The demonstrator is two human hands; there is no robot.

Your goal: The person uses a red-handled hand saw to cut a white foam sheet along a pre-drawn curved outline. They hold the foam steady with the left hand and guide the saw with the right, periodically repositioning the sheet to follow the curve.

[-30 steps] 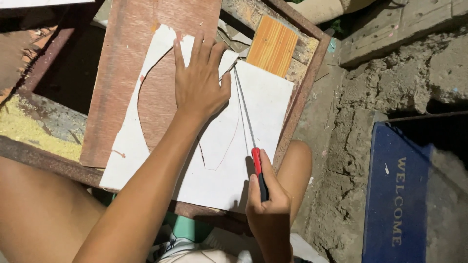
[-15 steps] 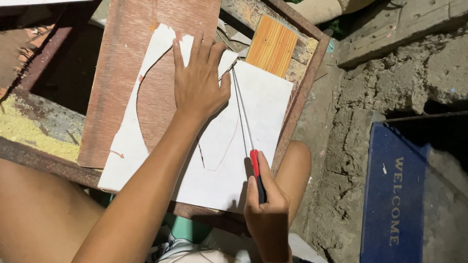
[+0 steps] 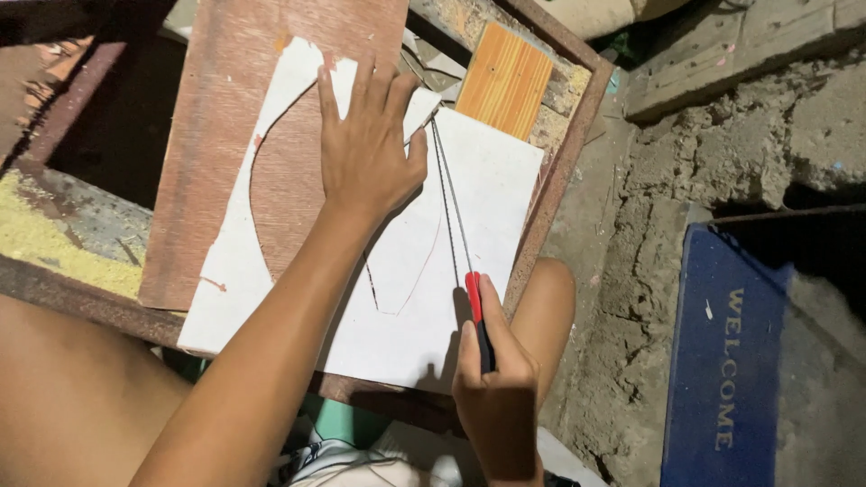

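The left hand (image 3: 365, 149) lies flat, fingers spread, pinning the thin white sheet with a curved cut-out (image 3: 433, 271) to the surface's near edge, steadying it while the right hand (image 3: 494, 379) grips the red-and-black-handled saw (image 3: 476, 307).

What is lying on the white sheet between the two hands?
In the head view, the saw's thin blade and a drawn curved line cross the white sheet between left hand and right hand.
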